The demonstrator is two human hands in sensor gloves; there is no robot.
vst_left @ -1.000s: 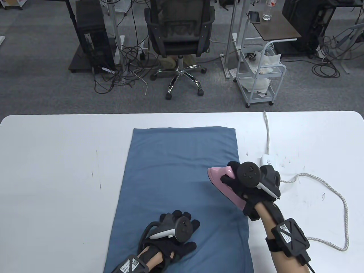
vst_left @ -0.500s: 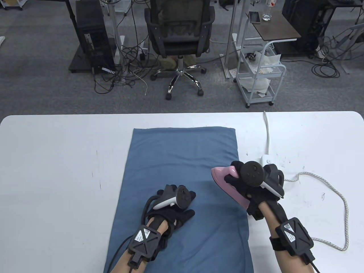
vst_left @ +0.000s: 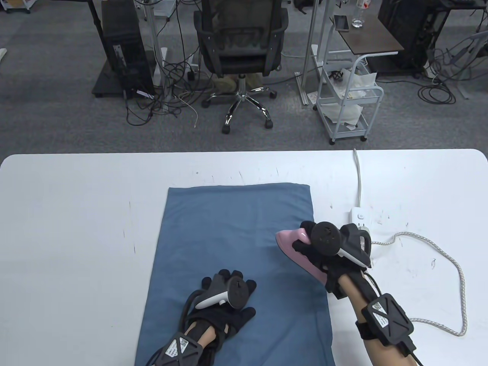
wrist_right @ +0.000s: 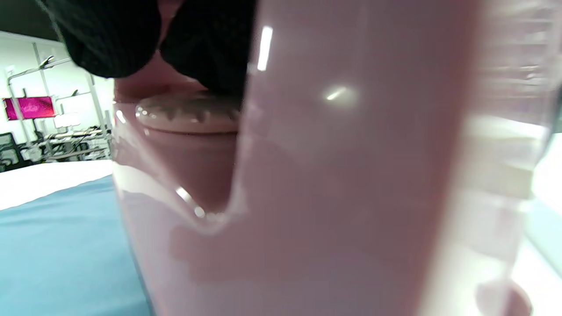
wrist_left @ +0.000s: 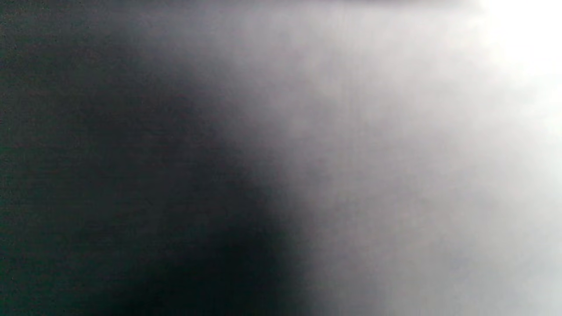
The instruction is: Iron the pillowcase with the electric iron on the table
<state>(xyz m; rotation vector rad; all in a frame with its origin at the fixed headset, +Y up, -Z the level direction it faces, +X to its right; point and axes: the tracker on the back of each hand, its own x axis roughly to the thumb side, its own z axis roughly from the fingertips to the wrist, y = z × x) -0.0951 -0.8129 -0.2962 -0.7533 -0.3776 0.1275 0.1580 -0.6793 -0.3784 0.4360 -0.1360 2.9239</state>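
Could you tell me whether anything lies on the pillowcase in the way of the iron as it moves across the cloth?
Only the left hand, resting flat on the near part of the pillowcase. The iron, held by the right hand at the cloth's right edge, has bare fabric ahead toward the far end.

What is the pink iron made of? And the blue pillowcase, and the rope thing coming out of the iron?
The iron looks like glossy hard plastic: bright highlights glint on its pink shell in the right wrist view. The pillowcase looks like soft matte woven cloth, probably cotton; it lies flat without shine. The cord seems wrapped in braided fabric, judging by its speckled, rope-like surface.
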